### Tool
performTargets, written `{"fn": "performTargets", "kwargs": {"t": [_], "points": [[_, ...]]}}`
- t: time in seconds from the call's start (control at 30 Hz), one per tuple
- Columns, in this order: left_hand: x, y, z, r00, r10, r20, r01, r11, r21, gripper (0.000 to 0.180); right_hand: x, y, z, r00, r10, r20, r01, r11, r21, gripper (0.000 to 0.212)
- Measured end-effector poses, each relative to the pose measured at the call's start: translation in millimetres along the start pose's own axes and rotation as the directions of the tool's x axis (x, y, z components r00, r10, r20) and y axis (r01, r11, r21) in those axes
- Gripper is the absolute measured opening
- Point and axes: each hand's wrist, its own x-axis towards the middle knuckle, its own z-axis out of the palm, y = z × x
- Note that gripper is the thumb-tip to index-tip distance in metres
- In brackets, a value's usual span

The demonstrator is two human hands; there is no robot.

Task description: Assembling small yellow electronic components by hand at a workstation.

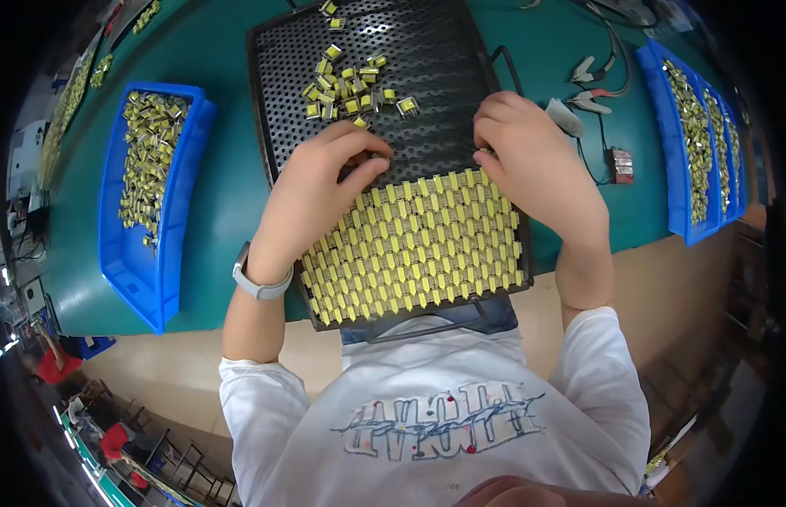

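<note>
A black perforated metal tray (435, 84) lies in front of me. Its near half is packed with tight rows of small yellow-taped electronic components (414, 241), which look like transformers. More of these lie in a loose heap (346, 84) on the far left of the tray. Just past the left end of the front row, my left hand (325, 173) is closed, thumb and fingers curled toward each other; what they hold, if anything, is hidden. At the right end of that row, my right hand (532, 152) is closed with fingers curled by the tray's edge; its grip is hidden too.
On the left of the green table (220, 253) stands a blue bin (175, 253) of loose components. A divided blue bin (676, 169) with more sits at the right. Clip leads (592, 97) and a small red-and-grey device (621, 165) lie right of the tray.
</note>
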Motion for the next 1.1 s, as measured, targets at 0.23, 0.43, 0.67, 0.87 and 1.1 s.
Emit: {"fn": "performTargets", "kwargs": {"t": [0.23, 0.43, 0.67, 0.87, 1.1], "points": [[9, 16, 7, 0.998, -0.043, -0.055, 0.044, 0.999, 0.010, 0.014, -3, 11, 11, 0.992, -0.104, -0.076, 0.107, 0.994, 0.034, 0.008], [36, 38, 21, 0.979, -0.166, 0.116, 0.163, 0.986, 0.039, 0.016, -1, 16, 11, 0.986, -0.147, -0.074, 0.145, 0.989, -0.039, 0.003], [61, 39, 41, 0.962, -0.186, 0.200, 0.211, 0.971, -0.112, 0.026, 0, 17, 6, 0.985, -0.161, -0.057, 0.164, 0.986, 0.043, 0.008], [57, 40, 56, 0.977, -0.191, 0.092, 0.195, 0.980, -0.034, 0.030, 9, 19, 4, 0.996, -0.084, -0.032, 0.087, 0.993, 0.075, 0.012], [52, 45, 61, 0.973, -0.226, 0.039, 0.226, 0.974, -0.008, 0.028, 6, 18, 2, 0.993, -0.103, -0.053, 0.108, 0.989, 0.101, 0.015]]}}
